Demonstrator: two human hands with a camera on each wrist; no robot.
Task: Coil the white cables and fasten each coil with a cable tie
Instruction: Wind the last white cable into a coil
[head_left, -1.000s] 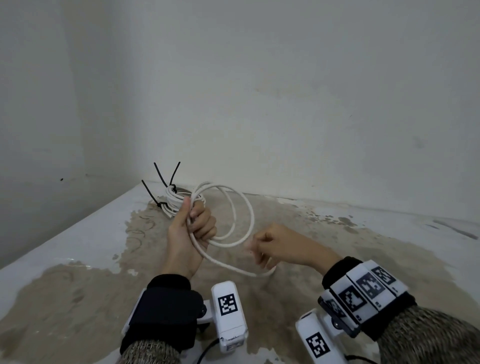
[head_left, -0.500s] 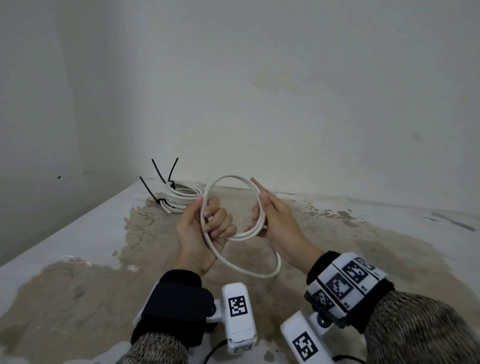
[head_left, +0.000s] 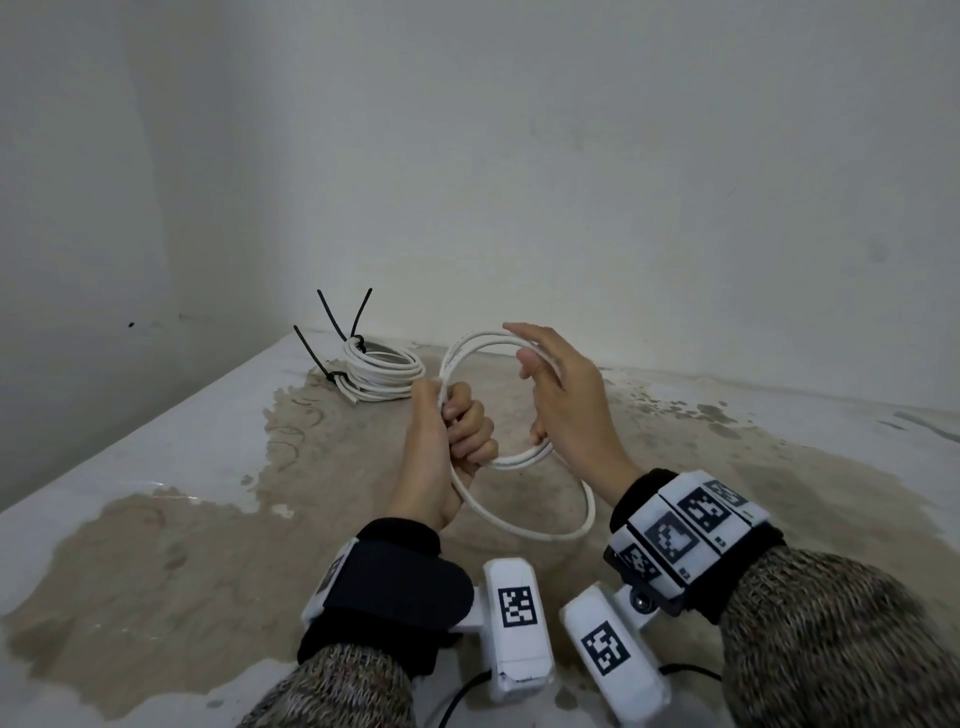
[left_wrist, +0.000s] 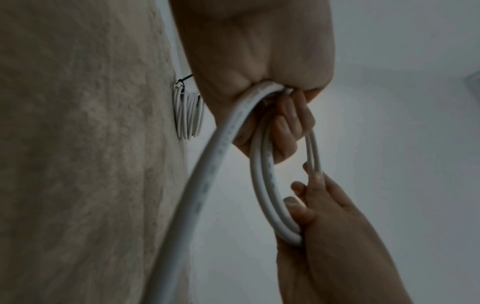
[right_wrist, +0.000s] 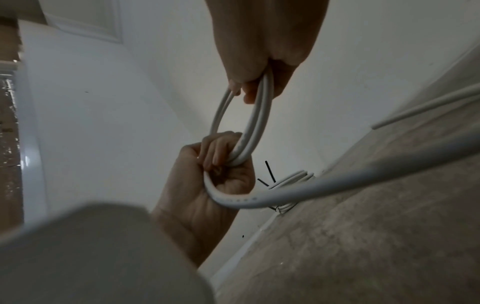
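A white cable (head_left: 519, 531) is partly wound into a small upright coil held between my hands. My left hand (head_left: 460, 426) grips the coil's near side in a fist, also seen in the left wrist view (left_wrist: 285, 127). My right hand (head_left: 545, 384) holds the coil's far side between thumb and fingers, with the index finger stretched out. In the right wrist view the strands (right_wrist: 255, 123) run from the right hand (right_wrist: 259, 82) down into the left hand (right_wrist: 221, 162). One loose loop hangs below toward the table. A finished coil (head_left: 384, 374) lies behind, bound with black cable ties (head_left: 332, 315).
The table (head_left: 182, 561) is white with a large worn beige patch and sits in a corner of plain walls (head_left: 623, 182). Its left edge runs diagonally. The tied coil (left_wrist: 188, 117) lies near the back left corner.
My right hand has swung the cable up from low by the table and laid another turn on the coil. The loose hanging loop is shorter, and both hands are higher.
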